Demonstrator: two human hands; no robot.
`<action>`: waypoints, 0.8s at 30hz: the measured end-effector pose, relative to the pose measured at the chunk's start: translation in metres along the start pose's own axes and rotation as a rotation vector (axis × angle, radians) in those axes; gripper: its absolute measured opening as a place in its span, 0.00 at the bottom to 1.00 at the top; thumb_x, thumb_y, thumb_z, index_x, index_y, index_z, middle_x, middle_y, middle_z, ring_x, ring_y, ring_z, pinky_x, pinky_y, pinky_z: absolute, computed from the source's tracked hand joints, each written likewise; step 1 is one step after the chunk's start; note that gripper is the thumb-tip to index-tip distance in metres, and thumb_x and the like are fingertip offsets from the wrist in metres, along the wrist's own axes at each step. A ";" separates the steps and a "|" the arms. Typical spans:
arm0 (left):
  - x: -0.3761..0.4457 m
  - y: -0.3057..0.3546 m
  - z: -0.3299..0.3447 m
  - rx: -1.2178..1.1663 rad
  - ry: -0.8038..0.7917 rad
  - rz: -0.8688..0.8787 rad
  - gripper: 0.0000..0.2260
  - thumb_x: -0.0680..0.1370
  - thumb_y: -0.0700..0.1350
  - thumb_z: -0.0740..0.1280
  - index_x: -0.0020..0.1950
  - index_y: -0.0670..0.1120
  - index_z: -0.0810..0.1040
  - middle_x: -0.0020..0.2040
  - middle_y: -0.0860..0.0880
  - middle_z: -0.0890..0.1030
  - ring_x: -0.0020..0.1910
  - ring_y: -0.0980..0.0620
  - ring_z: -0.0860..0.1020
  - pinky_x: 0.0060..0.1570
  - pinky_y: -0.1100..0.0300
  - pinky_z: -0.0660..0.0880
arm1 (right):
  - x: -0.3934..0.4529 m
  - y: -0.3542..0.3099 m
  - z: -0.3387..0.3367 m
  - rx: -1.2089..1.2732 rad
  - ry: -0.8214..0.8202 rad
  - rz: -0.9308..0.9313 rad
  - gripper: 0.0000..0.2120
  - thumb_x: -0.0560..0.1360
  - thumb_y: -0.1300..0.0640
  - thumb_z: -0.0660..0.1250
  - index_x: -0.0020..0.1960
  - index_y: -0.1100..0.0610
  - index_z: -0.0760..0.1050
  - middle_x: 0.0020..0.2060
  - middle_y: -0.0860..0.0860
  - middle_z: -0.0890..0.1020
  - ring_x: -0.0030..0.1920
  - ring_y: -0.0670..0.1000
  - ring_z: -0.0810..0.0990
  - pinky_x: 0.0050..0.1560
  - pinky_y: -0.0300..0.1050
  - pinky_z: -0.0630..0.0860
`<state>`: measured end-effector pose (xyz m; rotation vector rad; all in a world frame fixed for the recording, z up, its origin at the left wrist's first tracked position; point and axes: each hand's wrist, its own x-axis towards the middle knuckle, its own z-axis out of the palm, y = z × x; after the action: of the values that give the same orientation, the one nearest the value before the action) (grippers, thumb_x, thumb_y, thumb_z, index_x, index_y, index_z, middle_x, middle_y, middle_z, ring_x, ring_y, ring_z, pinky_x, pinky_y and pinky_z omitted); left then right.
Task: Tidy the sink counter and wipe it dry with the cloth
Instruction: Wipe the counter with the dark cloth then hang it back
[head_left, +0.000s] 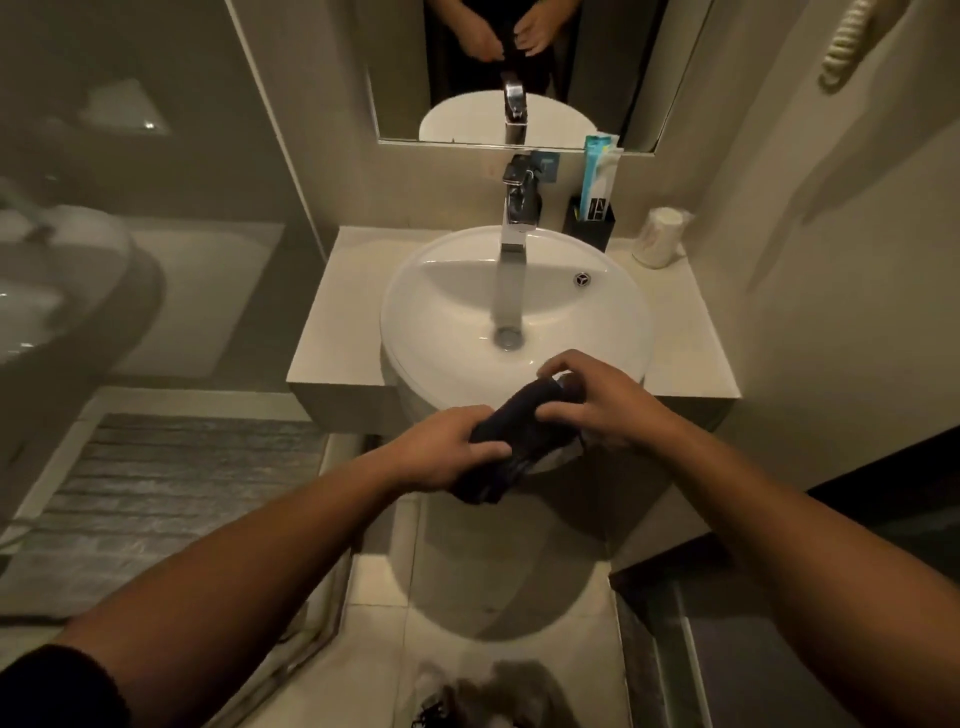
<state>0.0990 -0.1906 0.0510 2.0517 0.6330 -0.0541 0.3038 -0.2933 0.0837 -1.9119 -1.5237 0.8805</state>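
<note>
A dark cloth (511, 439) is bunched up just in front of the white round sink (452, 332), over its near rim. My left hand (447, 449) grips the cloth's lower left end. My right hand (597, 400) grips its upper right end. Both hands hold it in the air, off the pale counter (332, 322). The lower folds of the cloth hang down below my hands.
A chrome tap (514, 218) stands behind the basin. A black holder (589, 226) with a blue-and-white tube sits at the back right, beside a wrapped paper roll (660, 236). A mirror (519, 73) hangs above. A grey mat (166, 493) lies on the floor at left.
</note>
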 end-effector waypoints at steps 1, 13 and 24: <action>-0.014 0.008 0.001 -0.193 0.003 -0.003 0.12 0.76 0.53 0.67 0.57 0.52 0.75 0.49 0.51 0.82 0.48 0.53 0.80 0.47 0.60 0.77 | -0.001 -0.014 -0.009 0.083 -0.023 -0.010 0.13 0.72 0.51 0.73 0.53 0.48 0.73 0.44 0.47 0.83 0.43 0.47 0.83 0.43 0.40 0.80; -0.083 0.032 -0.004 -1.395 0.374 0.032 0.14 0.74 0.46 0.67 0.58 0.42 0.80 0.52 0.40 0.83 0.52 0.43 0.81 0.49 0.51 0.79 | 0.079 -0.127 0.003 0.314 -0.531 -0.115 0.12 0.75 0.54 0.69 0.49 0.63 0.79 0.44 0.61 0.81 0.45 0.57 0.78 0.48 0.53 0.73; -0.007 -0.096 -0.140 -1.780 0.747 -0.239 0.17 0.78 0.48 0.61 0.64 0.42 0.76 0.59 0.40 0.81 0.55 0.42 0.80 0.54 0.47 0.74 | 0.257 -0.053 0.063 0.415 0.132 0.419 0.13 0.76 0.53 0.66 0.53 0.62 0.77 0.46 0.54 0.77 0.44 0.54 0.74 0.49 0.48 0.71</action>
<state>0.0196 -0.0403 0.0533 0.1987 0.8502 0.8556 0.2609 -0.0306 0.0416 -1.9486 -0.7919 1.1196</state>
